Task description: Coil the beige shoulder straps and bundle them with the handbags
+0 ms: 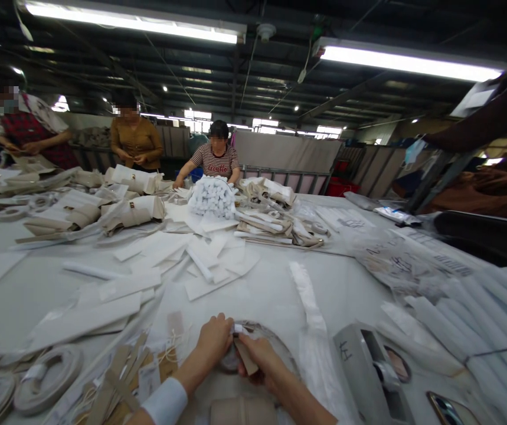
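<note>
My left hand (213,340) is closed at the left side of a coiled beige strap (275,337), its fingertips by a small white wrap (236,328) on the coil. My right hand (262,357) pinches a flat tan strap end (246,356) that hangs down just below the wrap. Both hands are almost touching, and my fingers hide part of the coil. Right below them, at the bottom edge, lies a beige folded piece (242,411), partly cut off by the frame. Left of my left wrist are loose tan strips (118,378) and paper tags with strings (167,360).
A grey tape dispenser (363,366) and a phone (451,408) lie at right, near bundled white foam tubes (496,319). Coiled straps (48,378) rest at left. White sheets (98,313) cover mid-table. Beige bags (133,213) and several people (215,156) are beyond.
</note>
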`<state>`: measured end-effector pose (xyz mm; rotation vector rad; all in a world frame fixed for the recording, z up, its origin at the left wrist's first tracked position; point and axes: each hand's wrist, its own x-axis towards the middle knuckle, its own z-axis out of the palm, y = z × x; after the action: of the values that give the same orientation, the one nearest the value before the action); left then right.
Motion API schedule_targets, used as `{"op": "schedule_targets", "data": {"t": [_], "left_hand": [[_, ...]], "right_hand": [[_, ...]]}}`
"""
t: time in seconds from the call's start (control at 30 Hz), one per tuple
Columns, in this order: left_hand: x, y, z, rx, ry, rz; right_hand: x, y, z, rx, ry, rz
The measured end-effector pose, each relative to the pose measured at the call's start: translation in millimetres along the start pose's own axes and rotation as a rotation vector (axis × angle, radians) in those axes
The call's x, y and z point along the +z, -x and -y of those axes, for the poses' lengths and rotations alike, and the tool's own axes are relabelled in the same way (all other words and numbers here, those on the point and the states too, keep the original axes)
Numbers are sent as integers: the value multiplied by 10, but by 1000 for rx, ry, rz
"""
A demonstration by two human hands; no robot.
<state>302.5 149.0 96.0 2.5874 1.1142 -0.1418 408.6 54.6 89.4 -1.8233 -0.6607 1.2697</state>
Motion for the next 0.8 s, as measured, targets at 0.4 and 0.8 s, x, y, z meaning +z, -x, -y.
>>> {"op": "schedule_targets", "data": {"t": [0.4,0.8], "left_hand": [[186,-45,116,-40,127,-51],[234,-65,189,-37,225,-86]], "right_hand": [[113,-105,-110,32,-13,-141],[82,-118,-146,-42,-43,-134]]}}
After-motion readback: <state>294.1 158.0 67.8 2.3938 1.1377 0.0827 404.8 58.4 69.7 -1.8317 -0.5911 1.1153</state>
